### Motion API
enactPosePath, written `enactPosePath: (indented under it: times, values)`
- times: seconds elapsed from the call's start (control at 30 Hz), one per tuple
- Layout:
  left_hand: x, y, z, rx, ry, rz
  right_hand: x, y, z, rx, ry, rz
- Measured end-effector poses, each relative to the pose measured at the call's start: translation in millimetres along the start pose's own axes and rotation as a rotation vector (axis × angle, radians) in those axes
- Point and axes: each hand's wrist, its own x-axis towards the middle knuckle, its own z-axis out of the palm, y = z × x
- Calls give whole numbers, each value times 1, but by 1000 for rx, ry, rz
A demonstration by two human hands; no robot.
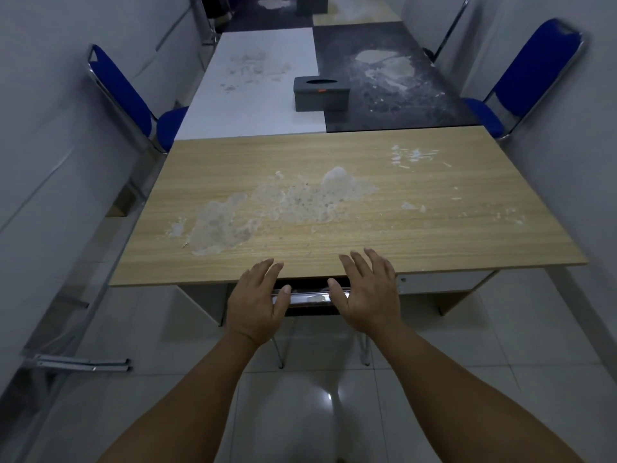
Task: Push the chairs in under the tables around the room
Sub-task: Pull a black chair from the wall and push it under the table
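Note:
A chair (307, 297) stands pushed in under the near edge of the wooden table (434, 235); only its chrome top rail and thin metal legs show. My left hand (258, 300) and my right hand (367, 292) hover over that rail with fingers spread, thumbs near the chrome bar, holding nothing. A blue chair (133, 101) stands at the left side of the white table (253, 105), its seat partly under the top. Another blue chair (527, 81) stands at the right side of the dark table (400, 105), seat partly tucked in.
A grey tissue box (322, 93) sits where the white and dark tables meet. White walls run close along both sides, leaving narrow aisles. A metal bracket (83, 364) lies on the tiled floor at the left. More tables continue at the far end.

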Motion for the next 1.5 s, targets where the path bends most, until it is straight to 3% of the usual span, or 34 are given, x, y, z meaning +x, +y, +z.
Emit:
enactPosePath:
  times: [0.53, 1.1, 1.3, 1.5]
  values:
    - [5, -2, 2, 16, -30, 42, 5, 5, 1, 22, 38, -12]
    - [-2, 15, -18, 276, -300, -96, -4, -7, -12, -80, -184, 104]
    - [-8, 26, -41, 91, -92, -61, -7, -26, -17, 5, -52, 38]
    - [-29, 9, -77, 159, 40, -125, -1, -58, -21, 36, -81, -120]
